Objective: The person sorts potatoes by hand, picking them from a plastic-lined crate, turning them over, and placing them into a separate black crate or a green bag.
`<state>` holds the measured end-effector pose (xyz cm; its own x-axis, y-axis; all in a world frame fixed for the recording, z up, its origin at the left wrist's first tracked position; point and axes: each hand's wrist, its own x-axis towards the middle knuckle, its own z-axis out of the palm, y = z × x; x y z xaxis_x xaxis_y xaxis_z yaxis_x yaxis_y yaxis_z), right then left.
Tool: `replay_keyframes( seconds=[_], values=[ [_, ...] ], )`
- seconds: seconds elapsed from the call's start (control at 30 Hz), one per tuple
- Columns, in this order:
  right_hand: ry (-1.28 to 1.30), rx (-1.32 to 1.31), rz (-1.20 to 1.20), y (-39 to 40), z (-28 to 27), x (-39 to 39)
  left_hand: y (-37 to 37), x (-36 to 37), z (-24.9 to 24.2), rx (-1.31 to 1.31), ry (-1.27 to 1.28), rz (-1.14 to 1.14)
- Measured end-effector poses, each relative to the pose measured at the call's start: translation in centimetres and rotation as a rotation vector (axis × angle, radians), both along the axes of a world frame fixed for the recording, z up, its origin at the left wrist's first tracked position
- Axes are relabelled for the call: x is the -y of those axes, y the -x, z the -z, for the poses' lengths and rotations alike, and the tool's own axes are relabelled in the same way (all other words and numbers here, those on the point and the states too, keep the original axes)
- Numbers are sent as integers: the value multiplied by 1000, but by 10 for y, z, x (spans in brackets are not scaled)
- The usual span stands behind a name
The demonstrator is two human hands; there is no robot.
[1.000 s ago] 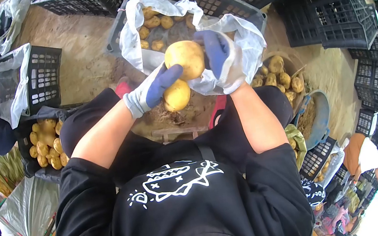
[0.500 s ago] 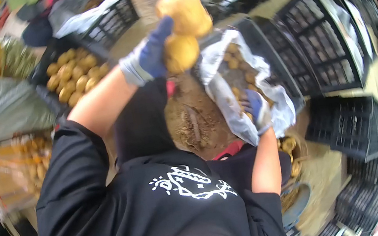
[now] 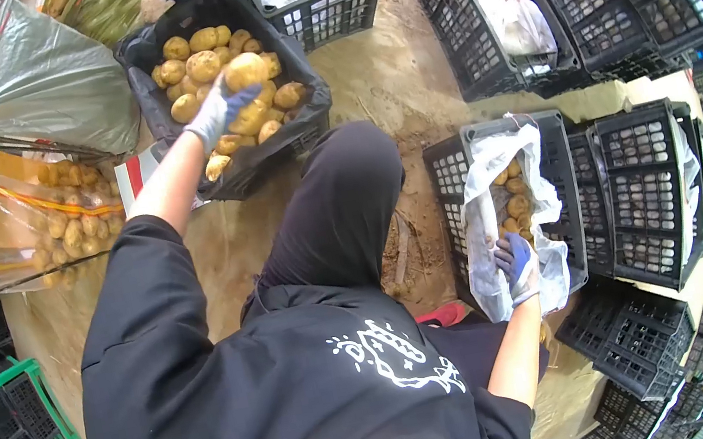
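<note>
My left hand, in a blue and grey glove, is closed on large potatoes, one at its fingertips and another just below. It hangs over a crate lined with black plastic, which holds a pile of potatoes. My right hand, gloved alike, is at the near end of a black crate on my right. Its fingers are curled beside the white plastic liner; what they grip, if anything, is hidden. Smaller potatoes lie inside that liner.
A clear bag of potatoes and a grey plastic-covered stack stand at the left. Another lined crate is at the top. Black crates are stacked along the right. My bent knee rises between the two working crates.
My view has turned, so both crates sit elsewhere in it. My left hand has carried the potatoes from above the floor between the crates to over the black-lined crate. My right hand stays by the liner.
</note>
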<state>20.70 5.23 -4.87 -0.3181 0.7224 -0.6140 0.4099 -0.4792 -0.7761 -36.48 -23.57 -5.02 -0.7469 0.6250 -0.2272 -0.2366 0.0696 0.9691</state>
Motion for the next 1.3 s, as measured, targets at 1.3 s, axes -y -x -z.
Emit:
replay_keyframes(
  seconds=[1.3],
  values=[
    [-230, 91, -65, 5, 13, -18, 5, -29, 0, 436, -81, -275]
  ],
)
